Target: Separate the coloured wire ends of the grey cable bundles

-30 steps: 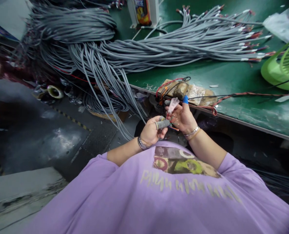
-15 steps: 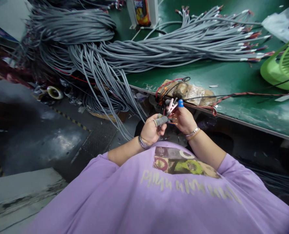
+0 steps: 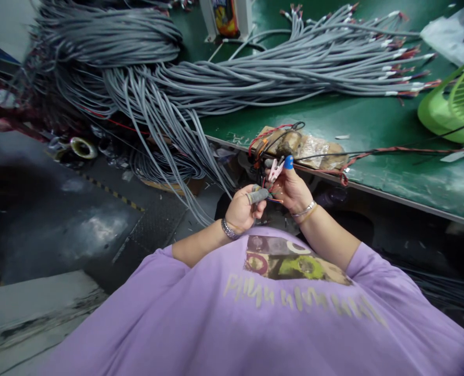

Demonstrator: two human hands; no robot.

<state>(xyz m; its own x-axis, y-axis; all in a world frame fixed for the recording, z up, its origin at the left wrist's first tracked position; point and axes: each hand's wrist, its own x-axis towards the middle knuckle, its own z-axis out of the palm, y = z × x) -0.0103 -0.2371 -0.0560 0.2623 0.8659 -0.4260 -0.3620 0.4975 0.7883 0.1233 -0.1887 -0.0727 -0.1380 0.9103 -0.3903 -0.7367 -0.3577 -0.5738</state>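
Observation:
My left hand (image 3: 239,210) is closed on the end of a grey cable, its thumb wrapped in a grey finger cover. Thin coloured wires (image 3: 275,200) fan out just past that thumb, toward my right hand. My right hand (image 3: 294,192), wearing a blue cover on its thumb, pinches a small pink clip (image 3: 275,170) between thumb and fingers. The clip sits right above the wires; whether its jaws touch one I cannot tell. Behind both hands, a taped cardboard-brown bundle (image 3: 321,152) lies at the bench edge with red and black leads.
Many grey cables (image 3: 255,83) lie across the green bench (image 3: 384,130), some drooping over its front edge. A green fan (image 3: 447,112) stands at the right, near a plastic bag (image 3: 453,34). Coiled cable (image 3: 169,167) lies below the bench at left.
The pink clip has tilted and dropped slightly toward the wires, and its arms look closer together. My right hand has shifted slightly left; my left hand keeps its hold.

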